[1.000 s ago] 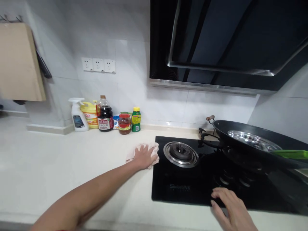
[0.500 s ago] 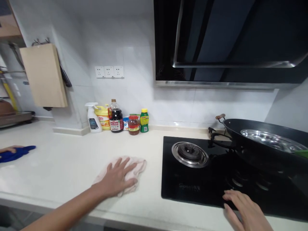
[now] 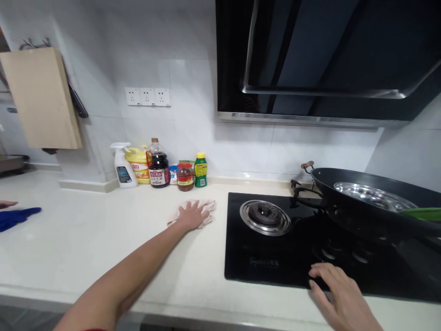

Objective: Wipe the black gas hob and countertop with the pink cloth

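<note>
Head view: pale cloth lies beneath the spread fingers of the left hand, showing past their tips.

Pale counter with a black hob on its right part.
Along the far side, left of the hob, a close row runs from left to right: a spray bottle, a yellow jug, a dark bottle, a blue packet, a red-lidded jar and a green bottle. The jar partly hides the packet. Nearer than this row, a pink cloth lies rumpled, just left of the hob. A blue cloth lies at the left edge of view, well apart from the pink one.
</note>
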`<control>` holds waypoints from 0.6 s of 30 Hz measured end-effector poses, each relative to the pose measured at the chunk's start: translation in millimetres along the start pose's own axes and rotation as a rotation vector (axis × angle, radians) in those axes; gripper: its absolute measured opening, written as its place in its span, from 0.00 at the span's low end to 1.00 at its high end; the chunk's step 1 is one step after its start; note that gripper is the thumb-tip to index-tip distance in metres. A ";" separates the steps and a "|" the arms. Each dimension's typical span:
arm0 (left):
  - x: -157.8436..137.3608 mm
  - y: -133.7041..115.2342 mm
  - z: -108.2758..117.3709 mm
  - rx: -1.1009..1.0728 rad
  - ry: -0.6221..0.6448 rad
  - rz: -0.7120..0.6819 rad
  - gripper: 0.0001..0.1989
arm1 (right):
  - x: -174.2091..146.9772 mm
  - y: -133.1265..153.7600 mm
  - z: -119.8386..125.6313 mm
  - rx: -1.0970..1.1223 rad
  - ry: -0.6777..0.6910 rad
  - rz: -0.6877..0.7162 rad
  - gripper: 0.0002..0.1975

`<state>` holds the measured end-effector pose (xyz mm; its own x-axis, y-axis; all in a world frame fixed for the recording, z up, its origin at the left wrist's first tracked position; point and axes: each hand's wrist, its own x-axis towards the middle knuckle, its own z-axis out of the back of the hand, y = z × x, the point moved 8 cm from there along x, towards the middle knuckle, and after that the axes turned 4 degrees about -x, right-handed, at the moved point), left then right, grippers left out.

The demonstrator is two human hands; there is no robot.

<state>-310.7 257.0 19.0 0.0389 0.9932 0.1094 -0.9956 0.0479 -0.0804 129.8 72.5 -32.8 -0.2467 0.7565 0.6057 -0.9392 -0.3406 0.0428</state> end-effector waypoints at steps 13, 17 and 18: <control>-195.2 -95.6 18.9 -0.104 -0.082 -0.496 0.21 | 3.0 26.4 24.7 0.058 0.026 -0.102 0.11; -231.2 -106.2 23.5 -0.163 -0.046 -0.580 0.19 | 3.9 25.3 24.6 0.086 0.047 -0.116 0.11; -237.0 -109.9 24.3 -0.169 -0.037 -0.604 0.18 | 4.0 24.6 24.5 0.095 0.051 -0.122 0.11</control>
<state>-212.5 13.7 26.0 0.5844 0.7815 0.2186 -0.7715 0.6186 -0.1487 111.5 53.5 -9.8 -0.1465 0.8216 0.5509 -0.9368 -0.2941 0.1895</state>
